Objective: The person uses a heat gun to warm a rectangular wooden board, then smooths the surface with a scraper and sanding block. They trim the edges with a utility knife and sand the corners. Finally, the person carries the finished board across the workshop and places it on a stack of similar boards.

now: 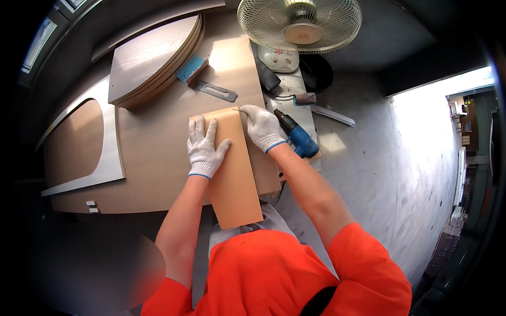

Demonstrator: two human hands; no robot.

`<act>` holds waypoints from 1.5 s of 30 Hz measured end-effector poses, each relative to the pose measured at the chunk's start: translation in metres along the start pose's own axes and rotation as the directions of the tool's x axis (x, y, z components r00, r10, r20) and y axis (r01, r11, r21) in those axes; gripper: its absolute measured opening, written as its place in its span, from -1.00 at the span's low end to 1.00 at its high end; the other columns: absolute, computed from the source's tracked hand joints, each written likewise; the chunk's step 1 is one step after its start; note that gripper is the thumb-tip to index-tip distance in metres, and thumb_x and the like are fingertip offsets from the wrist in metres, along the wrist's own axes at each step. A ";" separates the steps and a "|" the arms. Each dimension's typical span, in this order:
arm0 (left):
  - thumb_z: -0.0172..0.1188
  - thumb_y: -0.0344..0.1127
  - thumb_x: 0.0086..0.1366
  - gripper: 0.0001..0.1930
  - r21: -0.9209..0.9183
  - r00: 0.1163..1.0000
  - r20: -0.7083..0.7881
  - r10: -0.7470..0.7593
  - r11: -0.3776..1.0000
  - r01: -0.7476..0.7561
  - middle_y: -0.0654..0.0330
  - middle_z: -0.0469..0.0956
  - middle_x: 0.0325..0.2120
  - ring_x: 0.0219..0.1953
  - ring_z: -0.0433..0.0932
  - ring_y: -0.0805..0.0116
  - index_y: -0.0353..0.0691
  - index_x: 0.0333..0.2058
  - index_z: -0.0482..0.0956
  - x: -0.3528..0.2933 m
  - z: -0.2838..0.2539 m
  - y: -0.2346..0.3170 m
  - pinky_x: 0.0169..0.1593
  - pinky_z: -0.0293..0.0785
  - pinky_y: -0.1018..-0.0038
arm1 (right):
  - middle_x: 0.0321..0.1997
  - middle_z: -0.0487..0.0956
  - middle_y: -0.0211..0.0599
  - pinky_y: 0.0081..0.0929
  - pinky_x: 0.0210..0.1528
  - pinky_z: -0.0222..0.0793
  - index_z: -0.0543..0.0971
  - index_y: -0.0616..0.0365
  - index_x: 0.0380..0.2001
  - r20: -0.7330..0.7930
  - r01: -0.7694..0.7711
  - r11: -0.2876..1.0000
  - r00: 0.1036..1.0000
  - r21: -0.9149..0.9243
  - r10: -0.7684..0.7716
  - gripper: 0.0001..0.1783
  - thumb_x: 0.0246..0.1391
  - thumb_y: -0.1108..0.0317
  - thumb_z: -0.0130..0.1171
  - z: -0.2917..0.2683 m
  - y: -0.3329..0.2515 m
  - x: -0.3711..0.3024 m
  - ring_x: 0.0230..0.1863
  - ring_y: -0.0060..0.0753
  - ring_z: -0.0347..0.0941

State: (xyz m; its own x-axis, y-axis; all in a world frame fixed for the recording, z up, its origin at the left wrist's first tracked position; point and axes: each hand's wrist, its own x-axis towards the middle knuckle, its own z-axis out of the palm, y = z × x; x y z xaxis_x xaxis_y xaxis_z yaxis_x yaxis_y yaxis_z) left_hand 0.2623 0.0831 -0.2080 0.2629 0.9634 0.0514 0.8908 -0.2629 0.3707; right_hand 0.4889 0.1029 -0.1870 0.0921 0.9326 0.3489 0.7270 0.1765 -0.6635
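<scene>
A long tan wooden board (236,163) lies on the worktable, its near end reaching over the table's edge toward my lap. My left hand (204,147), in a white knit glove with a blue cuff, lies on the board's far left part with its fingers spread. At the board's far right corner is my right hand (261,126), gloved the same way, its fingers closed in a pinch. A thin dark tip pokes out from them over the corner; the thing's kind is too small to tell. Beside the right hand lies a blue and black heat gun (297,134).
Stacked curved panels (153,58) stand at the far left, beside a blue-edged block (192,69) and a slotted metal plate (216,91). A white frame (113,147) lies left. A fan (300,26) stands at the back, near a plastic box (279,59) and a small block (304,99).
</scene>
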 end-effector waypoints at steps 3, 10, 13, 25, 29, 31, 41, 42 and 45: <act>0.46 0.13 0.32 -0.18 0.017 0.997 -0.068 0.042 0.999 -0.041 -0.07 0.18 0.60 0.67 -0.01 -0.16 -0.04 0.47 0.49 -0.002 0.005 -0.004 0.51 0.22 -0.13 | -0.23 0.75 -0.16 -0.07 -0.04 0.63 0.71 0.01 -0.18 0.012 0.150 0.983 0.989 -0.102 -0.149 -0.82 0.21 0.46 0.19 0.019 0.006 0.011 -0.12 0.03 0.71; 0.43 0.11 0.36 -0.25 -0.007 0.988 -0.141 0.056 0.998 -0.058 -0.06 0.20 0.59 0.66 0.03 -0.16 -0.04 0.44 0.53 -0.002 0.011 -0.009 0.51 0.28 -0.13 | -0.20 0.66 -0.23 -0.15 0.01 0.59 0.63 0.04 -0.15 0.156 0.272 0.946 0.957 -0.178 -0.246 -0.78 0.10 0.44 0.23 -0.009 -0.018 -0.084 -0.09 -0.06 0.66; 0.43 0.11 0.36 -0.25 -0.017 0.992 -0.120 0.032 0.999 -0.034 -0.06 0.20 0.59 0.66 0.03 -0.17 -0.05 0.44 0.54 0.000 0.008 -0.002 0.51 0.30 -0.12 | -0.14 0.62 -0.10 -0.08 0.05 0.58 0.59 0.10 -0.15 0.266 0.255 0.956 0.941 -0.148 -0.210 -0.76 0.08 0.38 0.23 -0.038 -0.038 -0.174 -0.07 0.05 0.61; 0.36 0.17 0.40 -0.21 -0.037 0.999 -0.045 0.029 0.999 -0.031 -0.16 0.11 0.61 0.67 -0.05 -0.25 -0.07 0.49 0.46 0.009 0.021 0.063 0.55 0.25 -0.11 | -0.17 0.70 -0.46 -0.61 -0.03 0.51 0.72 0.26 0.00 -0.152 -0.644 0.655 0.657 0.395 0.738 -0.82 0.39 0.50 0.28 -0.088 -0.013 -0.297 -0.14 -0.70 0.54; 0.37 0.18 0.38 -0.20 -0.002 0.992 -0.093 0.087 0.996 -0.088 -0.16 0.12 0.61 0.67 -0.05 -0.24 -0.07 0.48 0.47 0.023 0.046 0.085 0.47 0.34 -0.15 | -0.18 0.75 -0.30 -0.47 0.00 0.58 0.73 0.26 -0.04 -0.197 -0.410 0.887 0.871 0.213 0.450 -0.82 0.32 0.50 0.33 -0.096 0.034 -0.170 -0.14 -0.47 0.68; 0.38 0.17 0.38 -0.21 0.008 0.992 -0.093 0.091 0.996 -0.091 -0.16 0.13 0.60 0.67 -0.03 -0.25 -0.07 0.47 0.48 0.023 0.049 0.087 0.46 0.36 -0.16 | -0.11 0.76 0.03 -0.19 0.07 0.63 0.74 0.19 -0.07 -0.205 -0.270 0.953 0.934 0.135 0.294 -0.81 0.29 0.47 0.28 -0.088 0.045 -0.104 -0.02 0.09 0.74; 0.41 0.15 0.37 -0.23 0.044 0.985 -0.147 0.095 0.995 -0.089 -0.16 0.19 0.58 0.64 0.05 -0.28 -0.04 0.46 0.50 0.021 0.049 0.086 0.49 0.33 -0.15 | -0.19 0.67 -0.16 -0.05 -0.09 0.61 0.63 0.05 -0.07 -0.045 0.224 0.970 0.972 -0.092 -0.229 -0.68 0.07 0.53 0.20 -0.070 0.063 -0.074 -0.15 0.07 0.65; 0.41 0.14 0.38 -0.23 0.040 0.987 -0.137 0.087 0.996 -0.082 -0.13 0.19 0.59 0.65 0.05 -0.26 0.00 0.47 0.49 0.021 0.050 0.088 0.50 0.32 -0.15 | -0.17 0.65 -0.15 -0.07 -0.07 0.59 0.62 0.08 -0.10 0.044 0.227 0.970 0.974 -0.081 -0.224 -0.68 0.03 0.54 0.21 -0.087 0.054 -0.111 -0.12 0.05 0.64; 0.41 0.13 0.38 -0.24 0.030 0.987 -0.141 0.071 0.997 -0.068 -0.11 0.18 0.59 0.65 0.04 -0.24 0.00 0.47 0.49 0.021 0.052 0.090 0.51 0.30 -0.14 | -0.11 0.62 -0.14 -0.04 -0.02 0.58 0.62 0.11 -0.10 0.244 0.167 0.982 0.959 -0.083 -0.143 -0.66 -0.02 0.49 0.27 -0.125 0.029 -0.234 -0.07 0.03 0.63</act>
State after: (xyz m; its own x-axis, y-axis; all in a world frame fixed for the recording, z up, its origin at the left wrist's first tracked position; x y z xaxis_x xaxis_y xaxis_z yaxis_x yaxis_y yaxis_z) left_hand 0.3678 0.0767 -0.2220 0.2709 0.9399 0.2079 0.8818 -0.3289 0.3379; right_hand 0.5733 -0.1499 -0.2056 -0.1812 0.9462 0.2680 0.7860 0.3031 -0.5388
